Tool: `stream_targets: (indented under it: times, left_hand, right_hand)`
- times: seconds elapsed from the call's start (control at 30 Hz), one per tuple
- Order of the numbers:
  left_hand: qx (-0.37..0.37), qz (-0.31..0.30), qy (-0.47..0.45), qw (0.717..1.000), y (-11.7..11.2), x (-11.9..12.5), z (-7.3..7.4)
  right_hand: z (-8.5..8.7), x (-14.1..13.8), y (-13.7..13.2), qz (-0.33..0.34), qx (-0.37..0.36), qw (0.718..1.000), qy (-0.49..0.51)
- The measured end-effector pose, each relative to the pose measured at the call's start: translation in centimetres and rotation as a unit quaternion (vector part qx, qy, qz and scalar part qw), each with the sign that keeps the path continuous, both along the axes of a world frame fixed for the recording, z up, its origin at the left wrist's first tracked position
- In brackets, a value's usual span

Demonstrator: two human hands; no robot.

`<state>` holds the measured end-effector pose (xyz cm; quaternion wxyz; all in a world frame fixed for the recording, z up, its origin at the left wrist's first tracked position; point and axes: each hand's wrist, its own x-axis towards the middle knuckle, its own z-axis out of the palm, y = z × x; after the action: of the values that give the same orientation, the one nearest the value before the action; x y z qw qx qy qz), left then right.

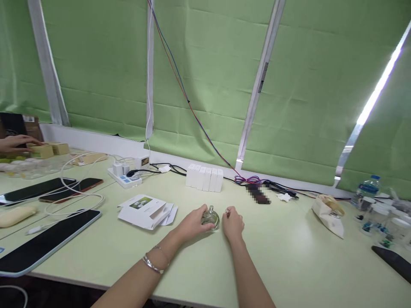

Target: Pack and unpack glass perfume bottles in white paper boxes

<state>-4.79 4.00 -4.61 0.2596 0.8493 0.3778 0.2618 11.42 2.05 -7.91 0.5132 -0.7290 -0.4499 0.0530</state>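
Observation:
My left hand [192, 223] is closed round a small round glass bottle [211, 218] that rests on the pale green table [289, 256]. My right hand [233, 224] sits just right of the bottle, its fingers pinched on a tiny silvery piece [227, 211] that I cannot name. An unfolded white carton with a green picture [143, 209] lies to the left of my left hand. A bracelet circles my left wrist.
A row of white boxes [204, 177] stands behind the hands. A power strip [124, 176], cables, phones and a tablet [45, 241] lie at left, where another person's hand [16, 143] touches small boxes. A paper bag [329, 211], water bottle [366, 188] and small jars sit at right.

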Motion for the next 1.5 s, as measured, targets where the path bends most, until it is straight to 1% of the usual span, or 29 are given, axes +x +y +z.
stream_targets:
  times: [0.07,0.1,0.17,0.2,0.27,0.33,0.37,0.4,0.63,0.8,0.93,1.03,1.13,1.23,1.3,1.37,1.5]
  left_hand:
    - [0.0,0.001,-0.005,1.0,0.2,-0.1,-0.1]
    - [0.0,0.002,-0.007,1.0,0.3,-0.1,-0.2]
    - [0.0,0.001,-0.009,1.0,0.4,-0.2,-0.4]
    - [0.0,0.0,-0.01,1.0,0.4,-0.1,-0.5]
    - [-0.006,-0.009,-0.019,1.0,0.3,-0.1,-0.5]
    - [-0.011,-0.03,-0.043,0.999,0.1,-0.1,-0.5]
    - [-0.012,-0.041,-0.055,0.998,0.0,0.0,-0.4]
    - [-0.013,-0.05,-0.065,0.997,-0.1,0.0,-0.3]
    - [-0.033,-0.071,-0.07,0.994,-0.4,0.2,-0.1]
    - [-0.047,-0.09,-0.068,0.992,-0.5,0.3,0.0]
    - [-0.066,-0.103,-0.064,0.99,-0.7,0.3,0.4]
    - [-0.081,-0.131,-0.061,0.986,-0.8,0.0,0.8]
    - [-0.098,-0.154,-0.071,0.981,-0.8,-0.4,0.9]
    - [-0.112,-0.144,-0.087,0.979,-0.7,-0.7,0.7]
    - [-0.108,-0.136,-0.1,0.98,-0.6,-0.8,0.5]
    - [-0.101,-0.131,-0.102,0.981,-0.6,-0.6,0.4]
    - [-0.114,-0.127,-0.086,0.982,-0.9,-0.2,0.5]
  right_hand:
    - [-0.3,-0.4,-0.1,0.015,-0.015,1.0,-0.012]
    - [-0.2,-0.7,-0.3,0.019,-0.012,1.0,-0.018]
    - [0.5,-1.4,-0.7,0.027,0.006,0.999,-0.03]
    - [0.9,-1.8,-1.0,0.043,0.025,0.998,-0.039]
    - [1.7,-2.6,-1.4,0.12,0.084,0.988,-0.054]
    - [2.3,-3.3,-1.7,0.211,0.143,0.966,-0.048]
    - [2.4,-3.6,-1.7,0.237,0.162,0.957,-0.04]
    - [2.4,-3.9,-1.6,0.246,0.171,0.953,-0.029]
    - [1.9,-4.0,-1.4,0.211,0.178,0.961,0.018]
    - [1.6,-4.3,-1.5,0.177,0.183,0.966,0.032]
    - [1.7,-4.7,-1.7,0.16,0.183,0.969,0.034]
    - [1.9,-4.7,-1.9,0.161,0.173,0.971,0.038]
    - [2.0,-4.2,-1.9,0.193,0.149,0.969,0.039]
    - [2.0,-3.9,-1.7,0.237,0.123,0.963,0.031]
    - [1.9,-3.9,-1.6,0.249,0.114,0.961,0.025]
    - [1.7,-4.2,-1.7,0.24,0.111,0.964,0.019]
    - [1.4,-4.6,-1.9,0.187,0.118,0.975,0.013]
